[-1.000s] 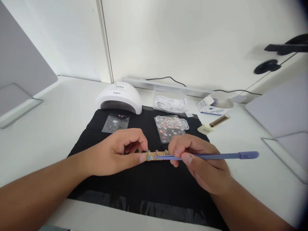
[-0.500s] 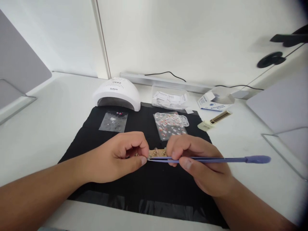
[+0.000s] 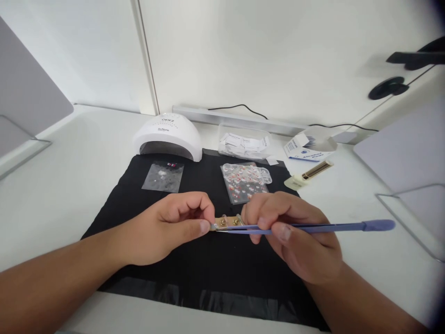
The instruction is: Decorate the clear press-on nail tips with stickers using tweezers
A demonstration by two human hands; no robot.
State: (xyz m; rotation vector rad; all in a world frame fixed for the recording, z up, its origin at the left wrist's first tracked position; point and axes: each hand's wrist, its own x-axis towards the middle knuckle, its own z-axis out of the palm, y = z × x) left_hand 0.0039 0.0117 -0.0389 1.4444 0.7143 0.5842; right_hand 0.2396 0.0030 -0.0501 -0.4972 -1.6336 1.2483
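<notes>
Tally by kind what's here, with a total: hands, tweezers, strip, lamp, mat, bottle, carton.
Hands: 2 (left hand, right hand)
Tweezers: 1
Strip: 1
Lamp: 1
Mat: 1
Bottle: 1
Carton: 1
Total: 8

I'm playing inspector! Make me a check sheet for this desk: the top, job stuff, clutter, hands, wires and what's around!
Surface: black mat on a white table.
Job's things: blue tweezers, tips near a tan strip with gold-coloured knobs.
Clutter: white lamp, clear packet, patterned sheets, plastic tub, open box, bottle.
Hands: left hand pinches the strip's left end; right hand holds the tweezers.
Cables: black cable at the back.
Surroundings: grey panels either side, black handle at right.
</notes>
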